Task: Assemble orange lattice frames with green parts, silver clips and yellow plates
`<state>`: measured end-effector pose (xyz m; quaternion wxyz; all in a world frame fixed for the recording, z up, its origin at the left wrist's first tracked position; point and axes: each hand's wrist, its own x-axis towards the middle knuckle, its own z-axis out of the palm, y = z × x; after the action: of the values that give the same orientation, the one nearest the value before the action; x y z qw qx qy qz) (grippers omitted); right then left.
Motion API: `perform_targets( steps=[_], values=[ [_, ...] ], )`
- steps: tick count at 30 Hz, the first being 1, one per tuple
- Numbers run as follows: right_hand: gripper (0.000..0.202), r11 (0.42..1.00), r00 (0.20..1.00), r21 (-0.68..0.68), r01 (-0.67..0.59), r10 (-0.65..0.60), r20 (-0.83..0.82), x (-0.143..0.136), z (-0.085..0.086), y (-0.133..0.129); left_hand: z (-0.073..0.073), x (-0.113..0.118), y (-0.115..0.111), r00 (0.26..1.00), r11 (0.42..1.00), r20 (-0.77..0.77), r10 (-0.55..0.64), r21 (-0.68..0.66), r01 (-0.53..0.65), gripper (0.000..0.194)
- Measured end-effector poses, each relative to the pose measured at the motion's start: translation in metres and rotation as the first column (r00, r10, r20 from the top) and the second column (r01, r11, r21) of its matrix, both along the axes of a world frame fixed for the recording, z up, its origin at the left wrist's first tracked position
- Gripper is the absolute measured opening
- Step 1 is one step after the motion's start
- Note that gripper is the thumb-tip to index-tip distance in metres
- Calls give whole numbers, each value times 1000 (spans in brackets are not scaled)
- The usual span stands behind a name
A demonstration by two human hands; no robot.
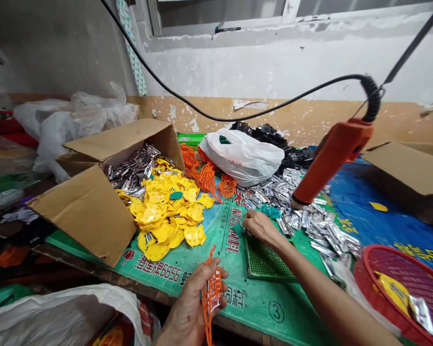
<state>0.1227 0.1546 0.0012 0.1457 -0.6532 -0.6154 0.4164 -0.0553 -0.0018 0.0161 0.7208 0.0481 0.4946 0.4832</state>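
Note:
In front of me at the bottom, my left hand (195, 302) holds an orange plastic lattice piece (212, 293) upright between thumb and fingers. My right hand (261, 227) reaches over the far left corner of a green plastic tray with a gridded bottom (270, 257). Its fingers are pinched together, and what they hold, if anything, is too small to make out. Just beyond that hand lie small teal pieces (270, 211) and a spread heap of shiny silver metal pieces (299, 216). A heap of yellow plastic pieces (166, 206) is to the left, a green piece (176, 195) on top.
An orange hand tool (328, 163) hangs from a black cable (216, 118) at right. A tipped cardboard box (90, 211) spills metal pieces at left. Orange lattice pieces (205, 178) lie beside a white plastic bag (241, 156). A red basket (364, 283) stands right.

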Motion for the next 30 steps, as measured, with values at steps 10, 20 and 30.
perform_targets(
  steps=[10,20,30],
  values=[
    [29,995,902,-88,-53,9,-431,-43,7,-1,-2,2,-9,1000,1000,9,-19,21,19,30],
    [17,993,654,-112,-39,-59,-754,4,19,-67,0,18,0,1000,998,6,-27,62,27,29],
    [64,983,545,-178,-48,-123,-829,13,20,-108,2,36,5,1000,984,18,-19,176,15,21]
  ],
)
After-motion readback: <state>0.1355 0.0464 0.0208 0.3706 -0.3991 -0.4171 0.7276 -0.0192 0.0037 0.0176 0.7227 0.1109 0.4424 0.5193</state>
